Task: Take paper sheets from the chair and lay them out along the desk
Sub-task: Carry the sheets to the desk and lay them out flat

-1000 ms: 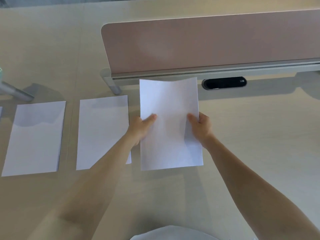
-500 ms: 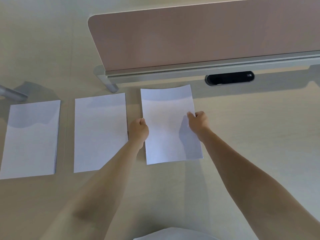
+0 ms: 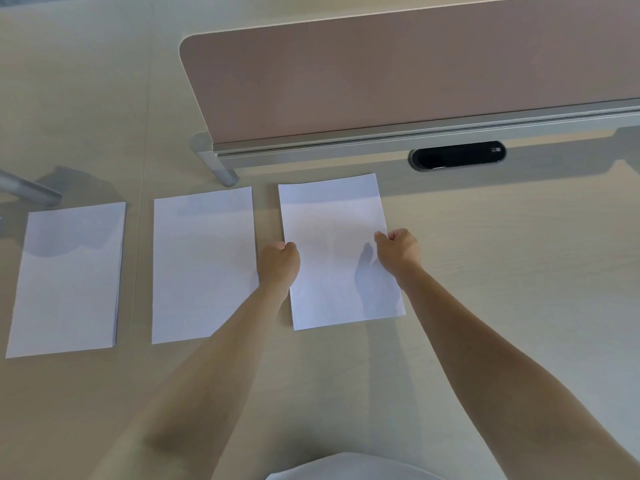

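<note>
Left hand, right hand pinch sheet edges; sheet seemingly blank.

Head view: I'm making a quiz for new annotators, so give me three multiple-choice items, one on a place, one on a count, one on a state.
1. Where is the black cable port?
A) left of all sheets
B) nearest the camera
C) beyond the right sheet, below the divider panel

2. How many white sheets lie in a row on the desk?
A) two
B) three
C) five

3. How is the right sheet?
A) gripped at both side edges
B) crumpled
C) untouched

C: the port sits just under the panel's rail.
B: left sheet, middle sheet, right sheet.
A: left hand and right hand curl their fingers on its edges.
</note>
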`<state>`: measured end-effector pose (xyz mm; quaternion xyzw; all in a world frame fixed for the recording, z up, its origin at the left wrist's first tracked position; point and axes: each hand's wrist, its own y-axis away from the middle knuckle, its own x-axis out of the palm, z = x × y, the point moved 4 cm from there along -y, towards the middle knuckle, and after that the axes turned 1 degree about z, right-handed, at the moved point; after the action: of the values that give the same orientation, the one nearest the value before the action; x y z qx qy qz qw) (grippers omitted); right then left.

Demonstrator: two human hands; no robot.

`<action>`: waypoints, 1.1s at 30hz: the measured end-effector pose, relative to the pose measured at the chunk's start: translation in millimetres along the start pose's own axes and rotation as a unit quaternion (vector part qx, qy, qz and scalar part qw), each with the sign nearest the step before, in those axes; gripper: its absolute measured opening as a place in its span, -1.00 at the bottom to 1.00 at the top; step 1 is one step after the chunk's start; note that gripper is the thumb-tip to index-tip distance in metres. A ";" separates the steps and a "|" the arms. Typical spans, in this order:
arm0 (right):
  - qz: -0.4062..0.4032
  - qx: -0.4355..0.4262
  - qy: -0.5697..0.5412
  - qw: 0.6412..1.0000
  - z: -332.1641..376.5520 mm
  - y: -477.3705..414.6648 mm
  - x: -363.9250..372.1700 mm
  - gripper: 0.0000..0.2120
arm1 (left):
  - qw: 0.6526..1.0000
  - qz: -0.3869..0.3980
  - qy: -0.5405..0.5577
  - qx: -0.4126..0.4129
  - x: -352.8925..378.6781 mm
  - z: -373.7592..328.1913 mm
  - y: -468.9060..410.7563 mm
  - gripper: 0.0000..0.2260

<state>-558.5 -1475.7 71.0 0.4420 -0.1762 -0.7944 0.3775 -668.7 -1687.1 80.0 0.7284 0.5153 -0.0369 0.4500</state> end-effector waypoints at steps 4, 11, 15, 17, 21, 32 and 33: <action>0.001 -0.011 0.011 1.000 1.9 -1.1 -2.7 -0.66 | 1.000 0.006 0.002 0.003 -1.2 1.2 -1.6 -0.82; 0.009 -0.011 0.022 1.000 2.7 1.3 -4.4 -0.67 | 1.000 0.014 -0.012 0.018 1.5 1.2 -1.5 -0.78; 0.011 -0.010 0.020 1.000 3.1 3.1 -5.3 -0.66 | 1.000 0.010 -0.026 0.013 1.5 1.0 0.7 -0.80; 0.011 -0.006 0.017 1.000 1.2 3.8 -4.8 -0.67 | 0.999 0.010 -0.031 0.015 1.8 2.1 2.6 -0.81; 0.012 -0.001 0.009 1.000 -6.0 5.8 -4.0 -0.67 | 1.000 0.015 -0.023 0.007 3.4 8.2 6.4 -0.86; 0.006 0.007 0.041 0.999 -5.6 8.4 -5.8 -0.81 | 1.000 0.014 -0.003 0.000 1.9 8.7 10.8 -0.82; 0.003 0.001 0.062 0.998 -4.6 9.8 -6.3 -0.85 | 1.000 0.010 -0.001 0.001 0.3 8.4 11.2 -0.80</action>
<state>-548.3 -1477.1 78.1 0.4907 -0.1542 -0.7641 0.3894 -656.4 -1693.4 81.9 0.7338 0.5077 -0.0340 0.4501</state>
